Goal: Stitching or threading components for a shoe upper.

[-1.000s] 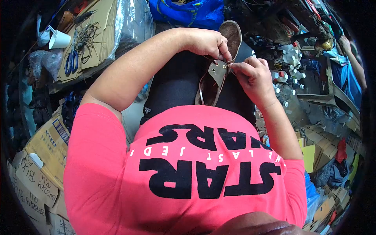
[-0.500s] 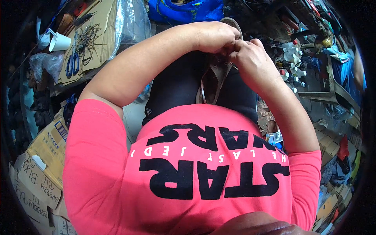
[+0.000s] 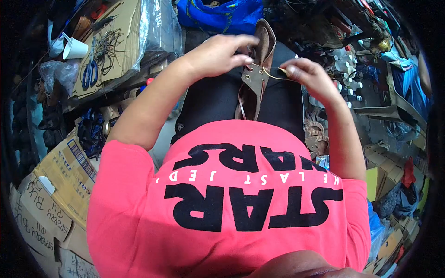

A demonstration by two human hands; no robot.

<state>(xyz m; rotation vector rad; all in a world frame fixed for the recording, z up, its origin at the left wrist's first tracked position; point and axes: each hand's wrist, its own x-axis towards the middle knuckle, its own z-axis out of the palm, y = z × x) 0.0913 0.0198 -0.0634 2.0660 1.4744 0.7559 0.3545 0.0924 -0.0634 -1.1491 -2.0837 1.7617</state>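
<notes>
A brown leather shoe piece [image 3: 253, 78] with metal eyelets lies lengthwise between my thighs, its tongue-like far end standing up. From one eyelet a thin tan lace [image 3: 273, 75] runs right to my right hand [image 3: 311, 78], whose thumb and fingers pinch it at the end. My left hand [image 3: 221, 54] hovers at the shoe's left side, thumb and fingers apart, with the fingertips smeared by motion. Nothing shows in its grasp. Whether its fingertips touch the leather is unclear.
Left, flattened cardboard [image 3: 118, 44] carries blue-handled scissors [image 3: 90, 74], a tangle of thin laces [image 3: 107, 51] and a white cup [image 3: 74, 48]. A blue bag [image 3: 220, 16] lies ahead. Small plastic bottles [image 3: 347, 69] stand right, near a metal frame [image 3: 384, 112]. Printed boxes [image 3: 62, 171] lie lower left.
My hands have parted from their meeting point over the shoe. The left moved left and opened; the right drew right with the lace, which now shows stretched out from the eyelet.
</notes>
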